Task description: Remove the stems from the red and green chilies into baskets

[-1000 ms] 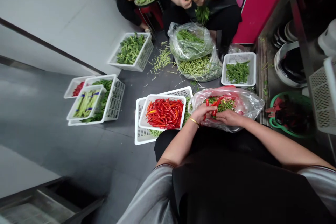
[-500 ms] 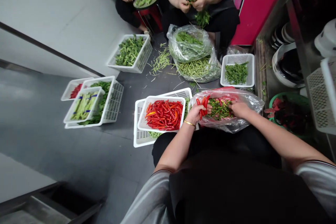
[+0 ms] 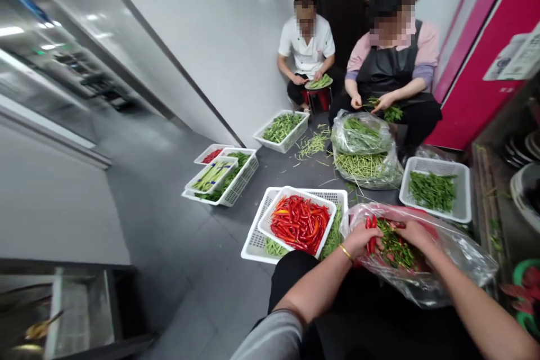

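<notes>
Red chilies [image 3: 299, 224] fill a basket [image 3: 313, 198], left hand [image 3: 358, 239] pinching several, right hand [image 3: 414, 234] at the plastic bag [image 3: 472, 253], grip unclear.

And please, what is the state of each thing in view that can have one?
Nearest plastic bag: mouth open, crumpled
Left hand: closed around red chillies
Right hand: at bag mouth, grip unclear
Chilli basket: heaped full
Rightmost white basket: partly filled
Blue-banded stalks: bundled
Floor trimmings: loose, scattered

your clear plastic bag [image 3: 468, 261] open on top, white perforated basket [image 3: 312, 196] of red chillies [image 3: 301, 222] blocking your low way left, white rectangular basket [image 3: 465, 194] of green leaves [image 3: 432, 191] beyond, free grey tiled floor [image 3: 211, 281] farther left
</notes>
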Available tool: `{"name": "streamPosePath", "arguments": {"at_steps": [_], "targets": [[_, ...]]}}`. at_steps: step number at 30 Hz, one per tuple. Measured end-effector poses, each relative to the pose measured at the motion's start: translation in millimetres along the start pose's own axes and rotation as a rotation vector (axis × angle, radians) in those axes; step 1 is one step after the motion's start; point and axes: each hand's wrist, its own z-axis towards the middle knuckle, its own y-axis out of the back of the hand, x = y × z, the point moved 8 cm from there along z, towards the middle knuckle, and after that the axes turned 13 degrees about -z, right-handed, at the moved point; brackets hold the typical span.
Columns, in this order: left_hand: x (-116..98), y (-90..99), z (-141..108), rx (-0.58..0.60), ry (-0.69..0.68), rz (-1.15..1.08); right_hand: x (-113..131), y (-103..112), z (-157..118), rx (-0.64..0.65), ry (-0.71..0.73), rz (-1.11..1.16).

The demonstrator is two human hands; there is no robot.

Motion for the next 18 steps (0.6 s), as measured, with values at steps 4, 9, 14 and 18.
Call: {"name": "streamPosePath", "arguments": {"at_steps": [4,9,14,18], "targets": [[2.0,-5.6,4.6,-0.002,-0.097,0.041,2.3,31.3,-43.9,-0.274,0.19,0.191],[6.0,-24.9,2.9,0.147,-0.172,0.1,23.9,42.9,-82.8,-0.254,0.232,0.48],[-3.1,-25.8,-5.2,0.15,-0.241,-0.063,21.5,56.9,-84.7,-0.293,0.067,0.689],[-10.7,-12.0,-13.7,0.004,-0.214,-0.315,45.7,49.8,-88.7,-0.131,0.178,0.533]]}}
